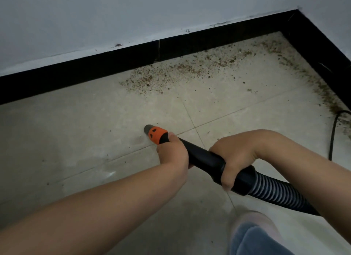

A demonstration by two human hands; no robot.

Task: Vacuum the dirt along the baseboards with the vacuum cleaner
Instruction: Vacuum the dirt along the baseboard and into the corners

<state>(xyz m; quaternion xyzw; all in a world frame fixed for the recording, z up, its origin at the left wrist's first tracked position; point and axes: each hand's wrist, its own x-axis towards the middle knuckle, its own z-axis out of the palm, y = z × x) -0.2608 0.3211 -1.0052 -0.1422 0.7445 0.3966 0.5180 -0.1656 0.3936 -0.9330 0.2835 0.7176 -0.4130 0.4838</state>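
Baseboard (79,78), black, along the left wall, turning the corner at far right. Floor (57,133) below it pale tile, mostly swept-looking on the left. Nozzle (152,130) of the vacuum wand, grey tip with orange collar, low over the tile near a grout cross, well apart from the baseboard. Left hand (171,153) wrapped round the wand just behind the collar; right hand (230,158) clamped on the black tube further back, ribbed hose (275,192) trailing off to the lower right. Dirt (171,72), brown crumbs, spread against the baseboard ahead and right of the nozzle, thickening toward the corner and down the right-hand wall. Cord (333,129) looping at the right edge. Likely mid-pass, suction not yet on the main patch. Next: push nozzle forward and right to the baseboard, then sweep along it toward the corner.
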